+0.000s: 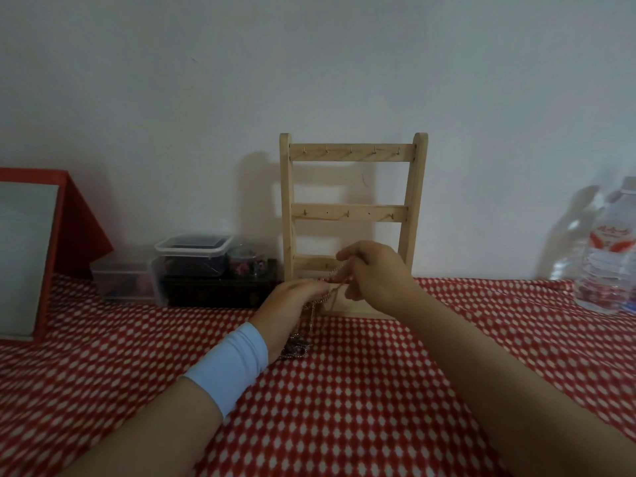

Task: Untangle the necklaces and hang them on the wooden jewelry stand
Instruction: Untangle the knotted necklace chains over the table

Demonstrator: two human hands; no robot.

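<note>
A wooden jewelry stand [352, 153] with three hooked crossbars stands against the white wall; no chains hang on its upper two bars. A tangled bunch of thin metal necklaces [303, 333] hangs down to the red checked cloth in front of the stand's base. My left hand [290, 306], with a pale blue wristband, holds the bunch from above. My right hand [373, 275] pinches a chain strand stretched between both hands, just before the lowest bar. The fingertips and much of the chains are hidden.
Clear plastic boxes [192, 251] and a dark case [220, 290] sit left of the stand. A red box with a grey panel [41, 242] stands at far left. A water bottle [609, 256] is at the right. Red checked cloth [344, 407] covers the table.
</note>
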